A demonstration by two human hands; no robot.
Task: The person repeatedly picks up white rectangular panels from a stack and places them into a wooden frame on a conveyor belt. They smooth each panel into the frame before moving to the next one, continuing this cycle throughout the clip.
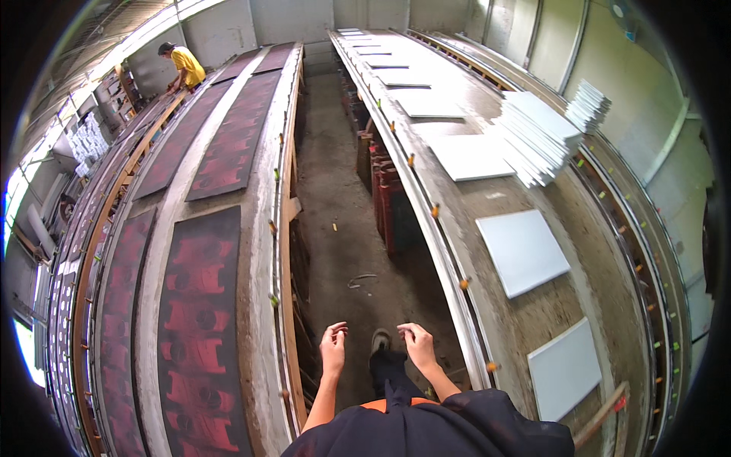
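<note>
My left hand [333,348] hangs in the air over the aisle with its fingers loosely bent and apart, nothing in it. Level with it, my right hand [418,345] is likewise empty and open, fingers pointing inward. Neither touches a table. Nearest the left hand is the edge of a long table bearing dark sheets with a red printed pattern [199,305]. Closest to the right hand is the rail [449,305] of another long table, where a white square panel [523,251] and a second white panel [565,369] lie flat.
Between the tables runs a concrete aisle [327,160]. Small orange and green pegs line the rails. A stack of white panels [537,137] stands on the right table, and more panels lie further back. A person in a yellow shirt [188,67] leans over the far left table.
</note>
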